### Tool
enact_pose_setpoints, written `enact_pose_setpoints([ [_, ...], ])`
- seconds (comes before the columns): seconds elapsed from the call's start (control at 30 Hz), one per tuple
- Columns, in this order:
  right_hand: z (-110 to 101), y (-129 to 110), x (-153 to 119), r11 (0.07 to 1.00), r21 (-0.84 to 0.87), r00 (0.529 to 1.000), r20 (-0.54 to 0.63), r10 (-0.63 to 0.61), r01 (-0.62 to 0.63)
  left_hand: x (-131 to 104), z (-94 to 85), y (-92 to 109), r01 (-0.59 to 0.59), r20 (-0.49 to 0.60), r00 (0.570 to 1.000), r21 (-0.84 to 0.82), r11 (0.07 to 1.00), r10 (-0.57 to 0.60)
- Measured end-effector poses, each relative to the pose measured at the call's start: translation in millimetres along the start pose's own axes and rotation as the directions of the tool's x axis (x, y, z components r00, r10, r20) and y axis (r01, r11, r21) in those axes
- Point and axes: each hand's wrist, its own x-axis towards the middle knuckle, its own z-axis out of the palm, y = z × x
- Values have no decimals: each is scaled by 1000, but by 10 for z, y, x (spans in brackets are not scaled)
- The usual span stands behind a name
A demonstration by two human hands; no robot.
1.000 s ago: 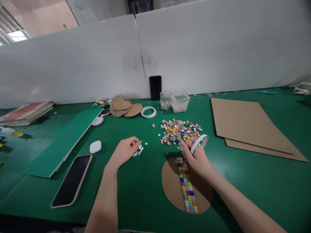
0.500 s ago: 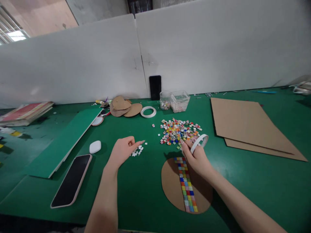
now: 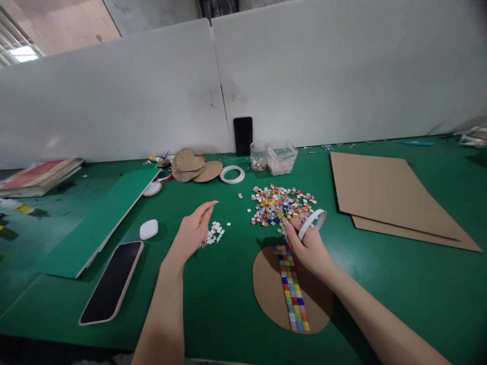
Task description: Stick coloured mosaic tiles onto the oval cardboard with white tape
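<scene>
Green table [image 3: 213, 299] under us, white partitions behind; our left hand [image 3: 192, 230] loosely spread, empty, beside small white tile scraps [image 3: 215, 232]; our right hand [image 3: 310, 246] gripping a white tape roll [image 3: 312, 223] at the coloured tile pile [image 3: 279, 205], above the cardboard disc [image 3: 266, 289]

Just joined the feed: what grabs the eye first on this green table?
The bright heap of coloured mosaic tiles mid-table stands out first, and just nearer the person a cardboard disc carries a finished strip of the same tiles down its middle. The right hand holds a white tape roll above the disc, while the left hand hovers open beside a small cluster of white scraps.
</scene>
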Motion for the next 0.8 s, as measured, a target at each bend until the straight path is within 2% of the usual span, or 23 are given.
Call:
enact_pose_setpoints([
  [0.1, 0, 10, -6, 1000, 15, 1000, 3, 5, -5, -11, 8, 1, -24, 2, 1000, 57, 998, 24],
  [0.23, 1, 16, -2, 1000, 2, 1000, 3, 7, -7, 5, 13, -36, -109, -33, 993, 170, 979, 116],
  [0.33, 0, 7, 5, 1000, -8, 1000, -3, 4, -4, 25, 15, -58, -138, -42, 988, 187, 973, 148],
  [0.57, -3, -4, -2, 1000, 0, 1000, -5, 10, -10, 25, 9, -19, -75, -27, 997, 78, 994, 77],
  [0.8, -7, -8, -3, 1000, 27, 1000, 4, 11, -12, 33, 10, -18, -81, -2, 997, 92, 993, 81],
])
